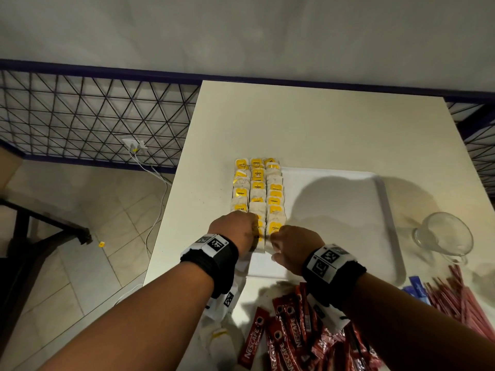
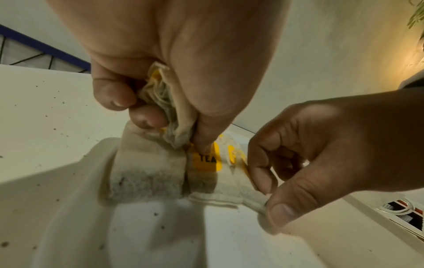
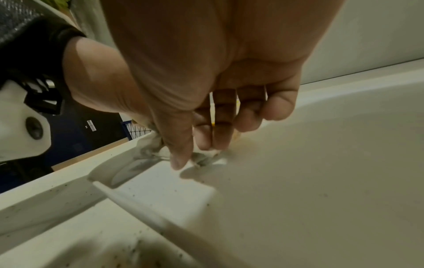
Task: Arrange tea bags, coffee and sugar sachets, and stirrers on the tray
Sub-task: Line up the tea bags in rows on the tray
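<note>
On the white plastic tray (image 1: 334, 174) on the cream tabletop (image 1: 294, 124), yellow-tagged paper tea bags (image 1: 257, 188) lie in three columns along its left side. The left hand (image 2: 174, 59) has its grip curled round a crumpled bunch of tea bags (image 2: 160, 101). The right hand (image 2: 321, 150) pinches the nearest tea bag's (image 2: 229, 192) corner. Red coffee sachets (image 1: 289, 333) lie nearer, off the tray.

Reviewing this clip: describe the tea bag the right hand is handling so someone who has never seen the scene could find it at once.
Start at the white tray on the table; three columns of yellow-tagged tea bags run along its left side. Follow the rightmost column to its near end, where the right hand pinches the tea bag by its corner. It is the last bag in that column, beside the bunch gripped in the left hand.
</note>
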Demonstrator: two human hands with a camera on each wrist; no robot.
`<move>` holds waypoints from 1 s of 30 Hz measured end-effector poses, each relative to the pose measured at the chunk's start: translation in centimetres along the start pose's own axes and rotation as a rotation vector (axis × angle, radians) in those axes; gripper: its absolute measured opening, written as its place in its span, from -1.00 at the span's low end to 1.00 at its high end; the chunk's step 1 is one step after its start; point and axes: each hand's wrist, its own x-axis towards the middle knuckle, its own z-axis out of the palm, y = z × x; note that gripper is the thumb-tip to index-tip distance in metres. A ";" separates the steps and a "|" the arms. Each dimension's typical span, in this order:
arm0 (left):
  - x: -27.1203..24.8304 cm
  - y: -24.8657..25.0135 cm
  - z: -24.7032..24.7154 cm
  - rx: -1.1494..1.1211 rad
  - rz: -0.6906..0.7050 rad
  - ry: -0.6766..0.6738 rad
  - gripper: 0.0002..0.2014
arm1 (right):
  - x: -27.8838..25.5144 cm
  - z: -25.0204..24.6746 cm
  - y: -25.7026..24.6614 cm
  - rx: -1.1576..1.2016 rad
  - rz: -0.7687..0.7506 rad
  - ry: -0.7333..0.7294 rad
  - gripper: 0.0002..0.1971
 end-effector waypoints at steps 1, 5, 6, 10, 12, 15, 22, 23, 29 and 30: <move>0.0 0.1 0.0 0.001 0.000 0.000 -0.93 | 0.0 -0.1 0.0 -0.012 0.000 -0.004 -0.77; -0.1 0.2 0.0 0.012 -0.001 0.011 -0.92 | -0.1 0.0 0.2 0.020 0.036 0.093 -0.64; -0.1 0.2 0.0 0.015 0.003 0.015 -0.91 | -0.1 0.0 0.4 0.069 0.078 0.133 -0.60; 0.1 0.1 0.1 0.026 0.002 0.014 -0.91 | -0.1 0.0 1.4 0.148 0.213 0.142 -0.50; 0.2 0.0 0.3 0.021 -0.009 0.009 -0.90 | 0.1 0.0 1.5 0.143 0.207 0.099 -0.54; 0.1 -0.1 0.3 0.012 -0.010 0.005 -0.91 | 0.3 0.0 1.4 0.141 0.201 0.101 -0.64; -0.1 -0.1 0.2 0.023 -0.003 0.006 -0.91 | 0.3 0.0 1.1 0.155 0.197 0.116 -0.58; -0.1 -0.1 0.2 0.024 0.000 0.006 -0.89 | 0.3 0.0 1.0 0.150 0.191 0.119 -0.60; 0.0 -0.4 0.3 -0.020 -0.001 0.007 -0.91 | 0.3 -0.5 1.2 0.135 0.137 0.090 -0.78; 0.1 -0.4 0.3 -0.024 -0.003 0.006 -0.91 | 0.3 -0.7 1.3 0.123 0.129 0.087 -0.79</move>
